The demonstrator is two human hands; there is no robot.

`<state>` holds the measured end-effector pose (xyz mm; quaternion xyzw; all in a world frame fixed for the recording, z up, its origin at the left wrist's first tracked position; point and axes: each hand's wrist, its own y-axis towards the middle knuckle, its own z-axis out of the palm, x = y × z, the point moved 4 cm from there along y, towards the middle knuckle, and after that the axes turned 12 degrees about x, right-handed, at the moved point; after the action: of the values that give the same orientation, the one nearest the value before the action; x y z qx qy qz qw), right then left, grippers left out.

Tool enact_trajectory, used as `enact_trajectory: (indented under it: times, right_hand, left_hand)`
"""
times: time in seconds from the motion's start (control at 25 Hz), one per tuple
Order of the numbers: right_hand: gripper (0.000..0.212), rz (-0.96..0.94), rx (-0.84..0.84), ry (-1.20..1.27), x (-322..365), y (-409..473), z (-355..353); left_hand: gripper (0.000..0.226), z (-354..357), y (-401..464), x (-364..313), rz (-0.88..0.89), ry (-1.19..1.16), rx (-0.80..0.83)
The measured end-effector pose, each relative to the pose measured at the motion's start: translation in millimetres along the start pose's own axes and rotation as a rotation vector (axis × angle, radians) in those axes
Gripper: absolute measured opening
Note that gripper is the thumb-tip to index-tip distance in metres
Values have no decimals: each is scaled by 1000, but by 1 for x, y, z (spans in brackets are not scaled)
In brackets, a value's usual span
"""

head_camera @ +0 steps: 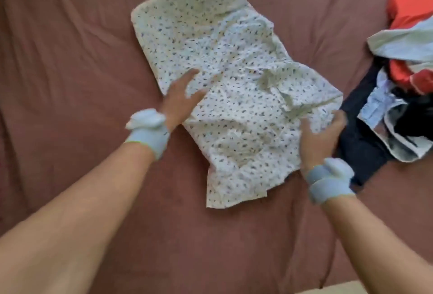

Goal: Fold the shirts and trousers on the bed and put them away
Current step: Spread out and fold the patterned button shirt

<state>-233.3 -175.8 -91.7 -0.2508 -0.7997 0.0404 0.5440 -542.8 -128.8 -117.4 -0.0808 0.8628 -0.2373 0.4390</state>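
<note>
We see a white shirt (225,78) of thin, crumpled cloth, printed all over with tiny dark flecks, spread near the middle of the bed (70,59), which is covered in a soft reddish-brown sheet full of shallow creases. The shirt forms a rough, uneven oblong whose long axis runs diagonally, from the far side of the bed down toward its near edge and slightly to the right; the collar (278,87), a small rumpled ridge, sits toward the right side of the nearer half, and a loose flap points toward the near edge. Our left hand (181,101) lies on the shirt's left border with fingers spread and straight, pressing the cloth flat. Our right hand (321,136) is at the shirt's right border, its fingers curled around the fabric edge and gripping it, though motion blur softens the details. Each wrist wears a padded pale-blue band (147,129), and the forearms are bare. Toward the right edge of the bed lies a heap of other clothes: a dark navy garment (360,143) just beside the right hand, a pale blue-and-white piece (384,115) with a bunched hem on top of it, and a bright orange-red garment (410,5) farther back. We can read no labels, brands or writing on any of the fabrics.
</note>
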Motion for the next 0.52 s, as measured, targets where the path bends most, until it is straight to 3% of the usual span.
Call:
enact_trajectory:
  times: [0.12, 0.2, 0.24, 0.36, 0.44, 0.52]
  right_hand:
    - [85, -311, 528, -471, -51, -68, 78]
    - [101, -612, 739, -883, -60, -117, 128]
    - [107, -652, 807, -1063, -72, -128, 144]
    - [94, -533, 810, -1234, -82, -123, 159]
    - [71, -544, 755, -1230, -85, -126, 162]
    - [62, -608, 741, -1208, -88, -127, 163]
  left_hand:
    - [67, 6, -28, 89, -345, -235, -74]
    - [77, 18, -27, 100, -446, -515, -128]
    - [79, 23, -21, 101, -442, -624, -158]
    - [71, 25, 10, 96, -366, -803, -197]
    - [46, 13, 23, 98, -314, -736, -276]
    - [16, -2, 11, 100, -280, -644, -368]
